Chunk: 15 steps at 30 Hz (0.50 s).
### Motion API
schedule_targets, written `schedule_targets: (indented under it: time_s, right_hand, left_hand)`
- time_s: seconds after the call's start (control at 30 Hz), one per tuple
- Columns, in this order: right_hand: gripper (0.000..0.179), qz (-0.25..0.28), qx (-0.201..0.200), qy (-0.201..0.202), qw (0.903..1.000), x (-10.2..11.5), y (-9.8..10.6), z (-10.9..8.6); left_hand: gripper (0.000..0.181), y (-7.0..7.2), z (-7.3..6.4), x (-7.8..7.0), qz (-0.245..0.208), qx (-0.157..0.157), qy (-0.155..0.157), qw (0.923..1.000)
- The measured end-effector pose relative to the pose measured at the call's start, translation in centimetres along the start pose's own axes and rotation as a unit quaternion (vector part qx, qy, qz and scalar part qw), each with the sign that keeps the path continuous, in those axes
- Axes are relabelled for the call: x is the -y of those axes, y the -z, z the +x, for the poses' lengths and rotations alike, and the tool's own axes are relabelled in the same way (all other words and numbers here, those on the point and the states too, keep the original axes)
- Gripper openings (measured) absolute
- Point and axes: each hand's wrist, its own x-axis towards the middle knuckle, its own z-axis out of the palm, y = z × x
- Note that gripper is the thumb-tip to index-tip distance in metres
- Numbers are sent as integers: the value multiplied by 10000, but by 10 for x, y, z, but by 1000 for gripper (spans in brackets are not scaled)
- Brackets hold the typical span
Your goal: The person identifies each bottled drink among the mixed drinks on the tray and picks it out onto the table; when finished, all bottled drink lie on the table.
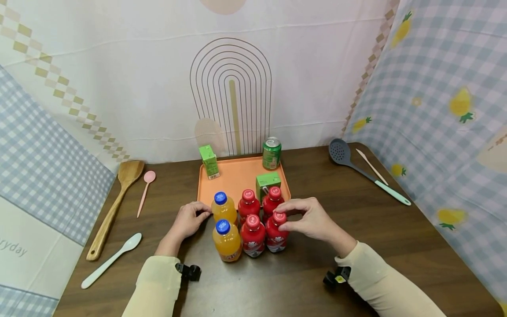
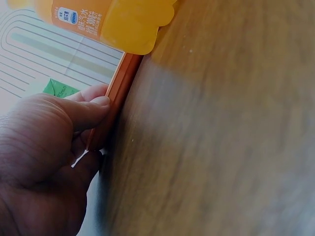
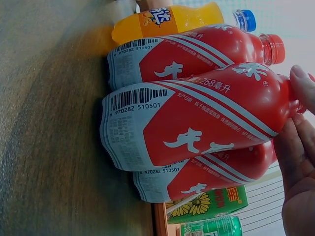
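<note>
My right hand pinches the cap of the front right red bottle between thumb and fingers. That bottle stands upright on the table, close beside another red bottle, with more red bottles right behind. To their left, two orange soda bottles with blue caps stand one before the other, the front one nearer me. My left hand grips the near left corner of the orange tray, thumb on its rim. The bottles hide part of the tray's near edge.
The tray bears a green can, a green drink carton at the back left and another carton behind the red bottles. Wooden spatula, pink spoon and white spoon lie left; a skimmer and small knife right.
</note>
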Motion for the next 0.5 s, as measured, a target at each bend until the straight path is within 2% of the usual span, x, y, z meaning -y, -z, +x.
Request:
schedule_targets:
  time_s: [0.3,0.5]
  right_hand:
    - [35,-204,146,42,9997,-2,-1,0]
    - [41,-288,120,492,9983,-1,5,-3]
  left_hand:
    - [7,1,-1,2,19,43,49,10000]
    - [9,9,-10,-2,-182,54,62,9998]
